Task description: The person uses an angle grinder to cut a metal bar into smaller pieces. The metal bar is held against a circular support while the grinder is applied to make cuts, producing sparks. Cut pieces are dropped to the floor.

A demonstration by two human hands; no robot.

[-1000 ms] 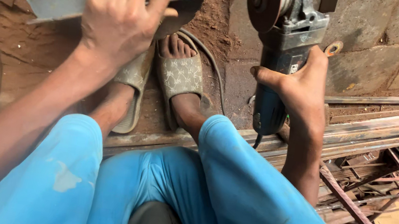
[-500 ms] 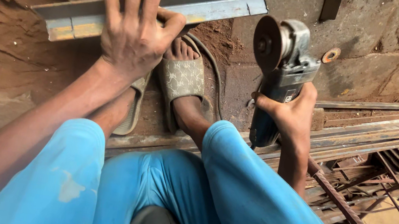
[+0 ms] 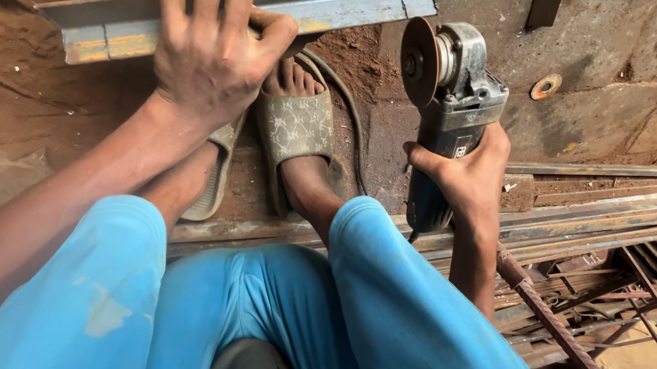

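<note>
**Angle bar lifted clear of the grinder, disc drawn back to the right**

Over the last second the left hand (image 3: 213, 54) has carried the steel angle bar (image 3: 321, 3) down and leftward in the view, while the right hand (image 3: 464, 174) has swung the angle grinder (image 3: 450, 98) away from it. A second ago the grinder's head sat right against the bar near the top edge; now the disc (image 3: 419, 61) stands apart from the metal, tilted so its worn face shows. My reading is that bar and disc are out of contact at this moment.

The left hand wraps over the top of the bar, fingers curled round its upper flange, holding it slanted above the sandalled feet (image 3: 296, 123). The right hand is closed tight round the grinder's dark blue body, thumb out to the left.

A black cable (image 3: 350, 127) loops on the reddish dirt floor (image 3: 2, 101) behind the feet. A small light label (image 3: 460, 152) sits on the grinder body just above the thumb; a yellowish patch (image 3: 110, 48) marks the bar's left end. A spent disc (image 3: 546, 86) lies on the concrete slab (image 3: 623, 72). Rusty bars and rebar (image 3: 616, 236) are stacked at right
</note>
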